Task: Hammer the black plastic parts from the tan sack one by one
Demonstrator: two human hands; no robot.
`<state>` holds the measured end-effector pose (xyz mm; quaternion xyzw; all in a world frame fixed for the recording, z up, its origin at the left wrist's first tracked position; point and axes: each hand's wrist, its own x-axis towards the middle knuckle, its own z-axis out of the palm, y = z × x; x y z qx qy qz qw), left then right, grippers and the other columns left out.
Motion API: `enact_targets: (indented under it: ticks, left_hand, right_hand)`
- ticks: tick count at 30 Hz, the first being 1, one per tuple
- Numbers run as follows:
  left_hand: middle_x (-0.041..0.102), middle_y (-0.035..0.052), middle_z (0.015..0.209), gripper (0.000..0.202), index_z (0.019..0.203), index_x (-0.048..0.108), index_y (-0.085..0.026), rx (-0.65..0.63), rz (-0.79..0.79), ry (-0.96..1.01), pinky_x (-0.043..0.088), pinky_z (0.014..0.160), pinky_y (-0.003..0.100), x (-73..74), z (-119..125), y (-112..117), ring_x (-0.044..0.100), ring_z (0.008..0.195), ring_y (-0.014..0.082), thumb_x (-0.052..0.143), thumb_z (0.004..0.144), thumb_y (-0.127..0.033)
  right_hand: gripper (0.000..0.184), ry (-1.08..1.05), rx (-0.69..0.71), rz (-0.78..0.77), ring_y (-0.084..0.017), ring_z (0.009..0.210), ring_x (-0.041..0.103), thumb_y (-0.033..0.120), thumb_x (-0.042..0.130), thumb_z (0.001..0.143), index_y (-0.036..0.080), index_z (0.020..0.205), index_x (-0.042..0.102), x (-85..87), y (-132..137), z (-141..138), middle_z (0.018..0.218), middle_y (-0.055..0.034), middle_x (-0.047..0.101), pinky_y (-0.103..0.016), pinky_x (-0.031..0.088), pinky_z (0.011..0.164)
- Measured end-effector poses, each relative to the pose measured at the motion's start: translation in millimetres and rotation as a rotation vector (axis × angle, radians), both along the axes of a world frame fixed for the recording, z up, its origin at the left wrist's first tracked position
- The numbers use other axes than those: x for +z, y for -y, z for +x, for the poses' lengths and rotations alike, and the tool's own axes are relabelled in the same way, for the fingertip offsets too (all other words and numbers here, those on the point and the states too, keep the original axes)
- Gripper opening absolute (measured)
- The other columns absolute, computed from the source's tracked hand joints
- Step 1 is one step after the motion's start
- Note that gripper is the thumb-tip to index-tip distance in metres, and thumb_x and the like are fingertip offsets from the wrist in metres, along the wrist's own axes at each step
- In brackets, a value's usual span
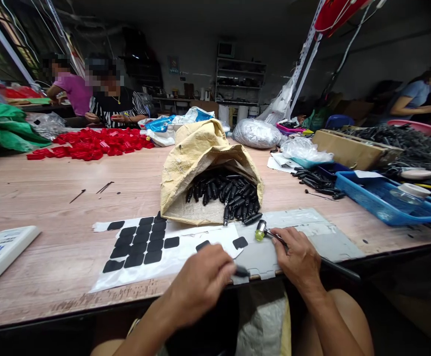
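Note:
My right hand is closed around the dark handle of a small hammer; its head has a metal band and a yellow-green face. At the table's front edge, my left hand is closed on a short black plastic piece, which sticks out to the right and is partly covered by the fingers. Beneath the hands lie a grey board and a white sheet with rows of black rounded-square stickers. Behind them, a yellow woven sack lies with its mouth towards me, spilling many black tapered pieces.
Red parts are heaped at the back left. A white box sits at left. On the right are a blue tray, a cardboard box and piled dark parts. Several people work farther back.

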<state>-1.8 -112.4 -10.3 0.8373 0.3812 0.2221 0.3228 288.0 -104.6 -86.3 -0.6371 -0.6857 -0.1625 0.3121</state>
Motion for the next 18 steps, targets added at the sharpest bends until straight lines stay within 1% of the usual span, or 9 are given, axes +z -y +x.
enact_targets:
  ticks: [2,4,7,9,11,13,14,15,18]
  left_hand:
    - [0.07,0.0029,0.098,0.027,0.097,0.066,-0.028,-0.163,-0.075,-0.09,0.045,0.076,0.029,-10.1,-4.1,27.9,0.064,0.088,0.0188,0.044,0.103,-0.04]
    - [0.072,0.0048,0.099,0.024,0.099,0.069,-0.028,-0.246,-0.121,-0.241,0.045,0.07,0.03,-36.9,-10.0,47.7,0.068,0.085,0.0212,0.047,0.1,-0.039]
    - [0.074,0.0115,0.096,0.026,0.098,0.072,-0.022,-0.042,-0.145,-0.535,0.048,0.072,0.036,-84.5,-21.6,61.4,0.073,0.086,0.0301,0.046,0.097,-0.027]
    - [0.076,0.0153,0.095,0.023,0.099,0.074,-0.019,0.072,-0.16,-0.666,0.05,0.076,0.041,-99.1,-27.1,63.1,0.074,0.09,0.0357,0.053,0.089,-0.019]
    - [0.077,0.014,0.098,0.023,0.099,0.075,-0.02,-0.009,-0.219,-0.668,0.051,0.076,0.04,-90.2,-26.3,60.5,0.074,0.091,0.0364,0.064,0.08,-0.018]
    - [0.077,0.0072,0.097,0.02,0.097,0.076,-0.025,-0.156,-0.272,-0.493,0.05,0.072,0.033,-62.5,-17.5,51.7,0.074,0.087,0.0292,0.069,0.079,-0.022]
    - [0.077,0.0036,0.092,0.014,0.094,0.075,-0.027,-0.172,-0.258,-0.358,0.048,0.069,0.029,-45.6,-10.5,43.9,0.072,0.083,0.0242,0.066,0.083,-0.025]
    - [0.076,0.0016,0.087,0.015,0.091,0.073,-0.027,-0.132,-0.212,-0.226,0.046,0.067,0.027,-29.1,-2.4,33.3,0.07,0.079,0.0201,0.059,0.09,-0.027]
    - [0.072,0.0034,0.08,0.021,0.082,0.069,-0.022,0.197,0.035,-0.075,0.043,0.064,0.028,4.2,23.7,-15.0,0.064,0.073,0.019,0.052,0.093,-0.027]
  right_hand:
    - [0.02,0.001,-0.003,0.002,-0.022,0.092,0.058,0.024,0.057,0.093,0.025,0.108,0.071,-0.9,-0.4,0.8,0.096,-0.003,0.07,-0.034,0.043,0.082]
    - [0.02,0.006,-0.003,0.01,-0.022,0.091,0.058,0.024,0.057,0.093,0.025,0.108,0.071,-1.5,-0.8,1.3,0.095,-0.0025,0.069,-0.034,0.042,0.081]
    - [0.021,0.009,-0.004,0.015,-0.022,0.09,0.057,0.024,0.058,0.092,0.026,0.109,0.071,-1.4,-0.6,0.9,0.095,-0.0019,0.069,-0.034,0.042,0.082]
    - [0.021,0.001,-0.011,0.007,-0.022,0.091,0.057,0.024,0.058,0.092,0.026,0.109,0.071,-1.0,-0.3,0.0,0.095,-0.002,0.069,-0.034,0.042,0.082]
    - [0.021,-0.007,-0.018,0.0,-0.022,0.092,0.058,0.023,0.058,0.093,0.025,0.109,0.07,-1.0,-0.3,-0.7,0.095,-0.0021,0.069,-0.034,0.042,0.083]
    - [0.02,-0.003,-0.016,0.011,-0.022,0.091,0.058,0.023,0.058,0.092,0.025,0.108,0.071,-1.7,-0.8,-0.5,0.095,-0.0022,0.069,-0.034,0.042,0.082]
    - [0.02,0.002,-0.015,0.017,-0.022,0.091,0.058,0.024,0.058,0.092,0.026,0.108,0.071,-2.1,-1.2,-0.2,0.095,-0.0022,0.069,-0.034,0.042,0.082]
    - [0.02,0.007,-0.013,0.022,-0.022,0.09,0.058,0.024,0.059,0.092,0.026,0.108,0.071,-2.4,-1.6,0.2,0.095,-0.0022,0.069,-0.034,0.042,0.081]
    - [0.019,0.014,-0.013,0.012,-0.022,0.09,0.058,0.025,0.059,0.091,0.026,0.107,0.07,-2.2,-1.8,0.7,0.094,-0.0021,0.069,-0.034,0.041,0.08]
